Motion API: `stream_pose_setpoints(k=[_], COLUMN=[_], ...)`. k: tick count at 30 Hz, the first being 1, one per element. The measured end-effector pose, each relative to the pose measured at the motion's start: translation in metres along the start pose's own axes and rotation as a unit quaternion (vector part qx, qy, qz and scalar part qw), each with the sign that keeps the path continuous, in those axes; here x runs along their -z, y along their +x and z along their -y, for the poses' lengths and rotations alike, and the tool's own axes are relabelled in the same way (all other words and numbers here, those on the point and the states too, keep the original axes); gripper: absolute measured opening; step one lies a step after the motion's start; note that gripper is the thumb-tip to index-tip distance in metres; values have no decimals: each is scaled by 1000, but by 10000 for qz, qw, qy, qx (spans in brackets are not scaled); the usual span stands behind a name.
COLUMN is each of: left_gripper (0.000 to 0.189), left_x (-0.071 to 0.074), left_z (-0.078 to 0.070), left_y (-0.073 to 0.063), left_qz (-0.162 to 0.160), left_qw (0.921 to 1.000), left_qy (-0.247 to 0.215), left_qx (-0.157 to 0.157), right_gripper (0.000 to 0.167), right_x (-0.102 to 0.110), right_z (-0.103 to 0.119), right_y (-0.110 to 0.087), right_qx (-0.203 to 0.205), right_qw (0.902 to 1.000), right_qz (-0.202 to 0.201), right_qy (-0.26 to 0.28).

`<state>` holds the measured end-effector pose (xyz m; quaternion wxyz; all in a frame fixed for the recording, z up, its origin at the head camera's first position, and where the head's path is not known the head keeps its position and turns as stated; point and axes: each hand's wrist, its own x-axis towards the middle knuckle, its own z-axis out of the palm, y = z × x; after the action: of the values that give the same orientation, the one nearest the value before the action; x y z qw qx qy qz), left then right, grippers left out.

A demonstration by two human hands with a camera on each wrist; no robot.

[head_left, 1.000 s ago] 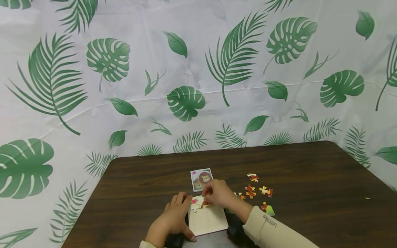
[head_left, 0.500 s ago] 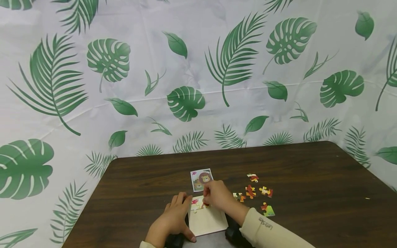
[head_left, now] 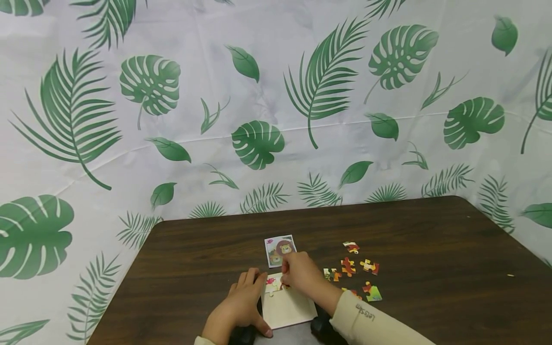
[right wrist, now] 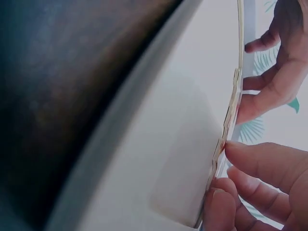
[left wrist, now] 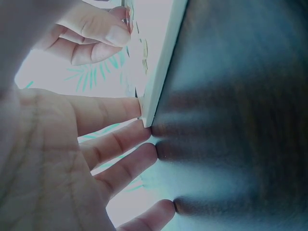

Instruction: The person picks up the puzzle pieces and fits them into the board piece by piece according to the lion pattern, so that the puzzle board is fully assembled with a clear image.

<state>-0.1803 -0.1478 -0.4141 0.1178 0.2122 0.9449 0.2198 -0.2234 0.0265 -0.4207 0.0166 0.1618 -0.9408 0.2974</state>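
A pale wooden puzzle board [head_left: 289, 309] lies on the table. At its far left corner sits a puzzle piece with a pink print [head_left: 271, 282]. My right hand [head_left: 302, 273] pinches a reddish-brown puzzle piece [head_left: 285, 286] beside it at the far edge; the fingers hide most of that piece. In the right wrist view, the thumb [right wrist: 255, 161] rests on a piece at the board's edge. My left hand [head_left: 241, 299] lies along the board's left side, fingers extended. The left wrist view shows its fingertips [left wrist: 149, 151] touching the board's corner [left wrist: 148, 118] and the tabletop.
A lion picture card [head_left: 278, 247] lies just beyond the board. Several loose puzzle pieces [head_left: 348, 266] are scattered to the right on the dark wooden table [head_left: 207, 258]. A leaf-print cloth [head_left: 258, 96] hangs behind. A dark object [head_left: 324, 328] is under the right forearm.
The right wrist and forearm have shifted slightly left and down, uncovering loose pieces beside them. The right fingers stay at the reddish-brown puzzle piece. The left hand has not moved.
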Motion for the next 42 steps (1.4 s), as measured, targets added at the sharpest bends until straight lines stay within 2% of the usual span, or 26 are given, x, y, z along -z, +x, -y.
stream_pose_setpoints(k=[6, 16, 21, 27, 33, 35, 38, 42], left_gripper=[114, 112, 112, 113, 113, 113, 112, 112], left_x=[0, 4, 4, 2, 0, 0, 0, 0], left_z=[0, -3, -2, -1, 0, 0, 0, 1], left_y=[0, -2, -1, -1, 0, 0, 1, 1], left_qz=[-21, -17, 6, 83, 144, 147, 122, 109], left_qw=[10000, 9998, 9999, 9999, 9997, 9997, 9998, 9999], left_qy=[41, 123, 72, -83, -180, -174, -124, -94], left_qx=[-78, -134, -128, -90, -78, -77, -73, -63], right_gripper=[25, 26, 25, 24, 10, 6, 10, 12], right_x=[-1, 0, 1, 5, 25, 33, 47, 66], right_z=[1, 3, 3, -2, -10, -15, -24, -41], right_y=[1, 4, 4, 0, -1, 0, 3, 6], right_qx=[20, 328, 321, 540, 515, 523, 527, 331], right_qw=[10000, 9985, 9986, 9982, 9883, 9856, 9867, 9907], right_qz=[36, 139, 169, 255, 996, 1084, 907, 462], right_qy=[-89, -414, -377, 102, 1035, 1185, 1242, 1236])
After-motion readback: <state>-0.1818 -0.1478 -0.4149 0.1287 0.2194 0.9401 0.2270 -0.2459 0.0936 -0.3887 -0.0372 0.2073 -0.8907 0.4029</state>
